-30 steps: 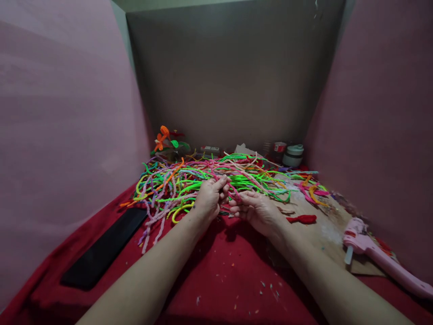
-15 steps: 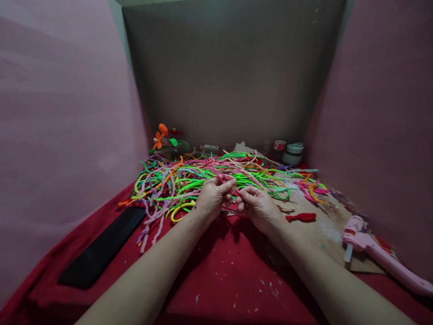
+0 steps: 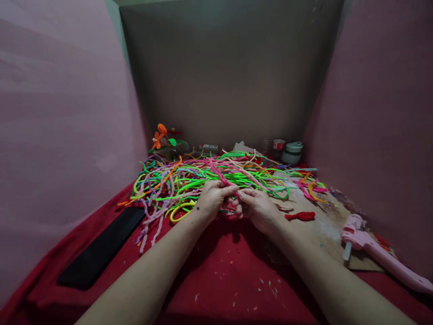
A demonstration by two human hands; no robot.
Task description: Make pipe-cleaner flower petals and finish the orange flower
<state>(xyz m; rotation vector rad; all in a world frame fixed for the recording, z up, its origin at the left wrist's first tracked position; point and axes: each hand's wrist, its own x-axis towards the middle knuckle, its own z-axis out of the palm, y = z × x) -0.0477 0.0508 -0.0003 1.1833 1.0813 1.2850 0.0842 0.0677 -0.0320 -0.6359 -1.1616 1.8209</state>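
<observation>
Between my two hands is a deep pink pipe cleaner [image 3: 220, 175], which looks doubled or twisted along its length. My left hand [image 3: 215, 197] pinches it between thumb and fingers, with the far part sticking out up and away over the pile. My right hand [image 3: 254, 203] grips its near end, fingertips almost touching the left ones. That near end is mostly covered by the fingers. Just beyond the hands spreads a tangled heap of pipe cleaners [image 3: 189, 183] in green, lilac, pink, orange and yellow.
A pink glue gun [image 3: 367, 241] lies at the right on a brown board [image 3: 313, 230], near a red fuzzy piece [image 3: 300, 216]. To the left is a flat black strip [image 3: 103, 248]. Orange flowers [image 3: 159, 136] and a lidded jar [image 3: 292, 152] stand at the back. Scraps dot the red cloth [image 3: 216, 289].
Both hands have come slightly nearer and closer together, and the left fingers now sit lower on the pink pipe cleaner, showing more of its far part.
</observation>
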